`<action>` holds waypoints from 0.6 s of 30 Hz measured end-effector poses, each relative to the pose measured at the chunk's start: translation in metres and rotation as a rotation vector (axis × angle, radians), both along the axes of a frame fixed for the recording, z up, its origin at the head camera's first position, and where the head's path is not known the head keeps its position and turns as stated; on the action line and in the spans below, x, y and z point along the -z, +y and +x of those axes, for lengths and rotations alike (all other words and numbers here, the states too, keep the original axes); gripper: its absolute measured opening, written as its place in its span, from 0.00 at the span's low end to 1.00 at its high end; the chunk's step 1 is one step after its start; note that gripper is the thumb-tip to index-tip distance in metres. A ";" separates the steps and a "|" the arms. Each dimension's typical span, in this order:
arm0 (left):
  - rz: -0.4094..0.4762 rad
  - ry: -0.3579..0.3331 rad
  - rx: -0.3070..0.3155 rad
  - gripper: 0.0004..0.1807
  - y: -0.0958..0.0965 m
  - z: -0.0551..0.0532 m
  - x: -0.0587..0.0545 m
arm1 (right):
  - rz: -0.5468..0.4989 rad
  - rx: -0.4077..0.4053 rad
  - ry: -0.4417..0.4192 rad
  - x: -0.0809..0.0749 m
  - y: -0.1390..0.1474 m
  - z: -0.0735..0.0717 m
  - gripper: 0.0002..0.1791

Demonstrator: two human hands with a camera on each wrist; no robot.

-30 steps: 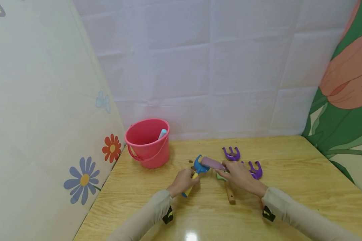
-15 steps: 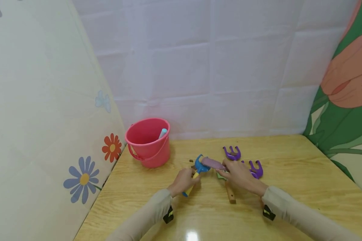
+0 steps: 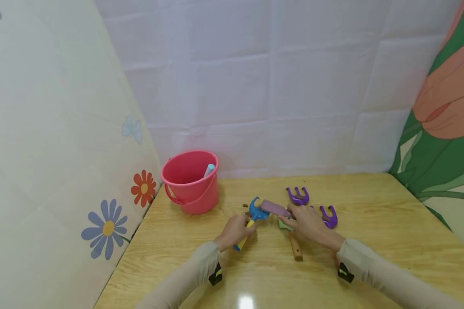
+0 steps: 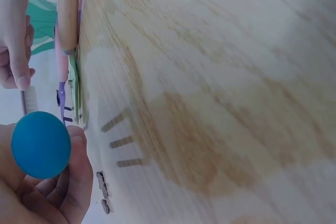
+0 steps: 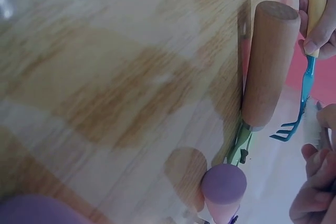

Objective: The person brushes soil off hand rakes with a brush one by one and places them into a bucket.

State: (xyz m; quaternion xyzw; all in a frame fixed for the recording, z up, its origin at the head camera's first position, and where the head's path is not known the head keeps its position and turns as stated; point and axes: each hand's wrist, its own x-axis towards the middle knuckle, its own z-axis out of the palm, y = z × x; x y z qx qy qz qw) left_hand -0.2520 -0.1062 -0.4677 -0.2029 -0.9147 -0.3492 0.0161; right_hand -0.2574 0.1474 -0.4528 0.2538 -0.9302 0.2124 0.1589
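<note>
My left hand grips the yellow handle of a small blue hand rake, its head tilted up over the table. In my right hand is a purple brush. Its white bristles lie against the back of the rake's head in the right wrist view. The blue butt of the rake handle pokes out of my left fist in the left wrist view. Under my right hand lies a green-headed tool with a wooden handle. Brown dirt crumbs sit on the table below the rake.
A pink bucket stands at the back left, with a light blue handle sticking up inside. Two purple hand rakes lie to the right: one rake farther back, the other rake partly behind my right hand. A white cloth wall closes the back.
The brush has shifted slightly to the right along the rake's head. The left hand and the rake stay nearly in place, and the other tools have not moved.
</note>
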 end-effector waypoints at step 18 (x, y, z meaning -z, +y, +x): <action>0.055 0.006 -0.006 0.14 -0.003 0.000 -0.018 | 0.053 0.016 0.041 -0.032 -0.001 -0.004 0.15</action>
